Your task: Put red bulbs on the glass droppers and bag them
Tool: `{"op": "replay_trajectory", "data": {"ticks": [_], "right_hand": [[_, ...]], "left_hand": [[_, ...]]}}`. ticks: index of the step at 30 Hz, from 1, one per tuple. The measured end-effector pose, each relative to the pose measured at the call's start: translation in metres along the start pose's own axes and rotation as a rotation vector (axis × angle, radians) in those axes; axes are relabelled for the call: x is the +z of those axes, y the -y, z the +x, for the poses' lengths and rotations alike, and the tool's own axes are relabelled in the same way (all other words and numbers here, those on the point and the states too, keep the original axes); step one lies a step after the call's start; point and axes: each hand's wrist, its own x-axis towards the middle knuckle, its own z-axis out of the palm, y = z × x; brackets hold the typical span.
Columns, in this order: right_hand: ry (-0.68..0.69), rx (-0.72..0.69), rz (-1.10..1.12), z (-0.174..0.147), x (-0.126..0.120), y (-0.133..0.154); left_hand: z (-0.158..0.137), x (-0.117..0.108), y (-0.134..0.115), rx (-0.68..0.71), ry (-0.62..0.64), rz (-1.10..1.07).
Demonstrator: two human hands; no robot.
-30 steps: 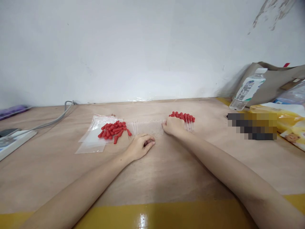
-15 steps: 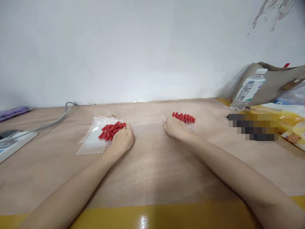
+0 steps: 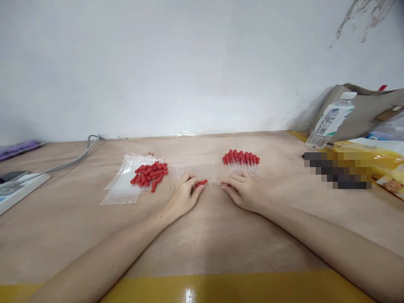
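Pinched in the fingers of my left hand [image 3: 185,194] is a red rubber dropper bulb [image 3: 201,183], pointing right. My right hand [image 3: 241,191] grips a clear glass dropper tube [image 3: 216,181], its end a short gap from the bulb. Behind my left hand lies a row of clear dropper tubes [image 3: 186,167], partly covered by the fingers. A pile of red bulbs [image 3: 148,173] rests to the left. Beyond my right hand, several droppers with red bulbs fitted [image 3: 241,158] lie side by side, their lower ends partly hidden.
Clear plastic bags [image 3: 121,185] lie under the bulb pile. At left are a power strip [image 3: 28,189] with a grey cable [image 3: 72,162] and a purple item [image 3: 19,149]. A water bottle [image 3: 331,120], a grey bag [image 3: 362,109] and yellow packaging [image 3: 383,158] stand at right.
Both hands have come toward each other and nearer to me. The left hand has taken a red bulb from the pile; the right now holds a tube between the groups.
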Motion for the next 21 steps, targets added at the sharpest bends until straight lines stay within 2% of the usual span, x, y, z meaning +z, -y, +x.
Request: {"op": "replay_trajectory", "data": {"ticks": [3,10,21], "right_hand": [[0.004,-0.015,0.009,0.002,0.0,0.004],[0.028,0.012,0.075,0.003,0.005,0.003],[0.068,0.067,0.233,0.008,0.003,0.016]], "left_hand": [[-0.001,0.001,-0.002,-0.005,0.01,-0.094],[-0.001,0.002,-0.001,0.016,-0.027,-0.155],[0.001,0.016,0.008,-0.151,-0.013,-0.593]]}}
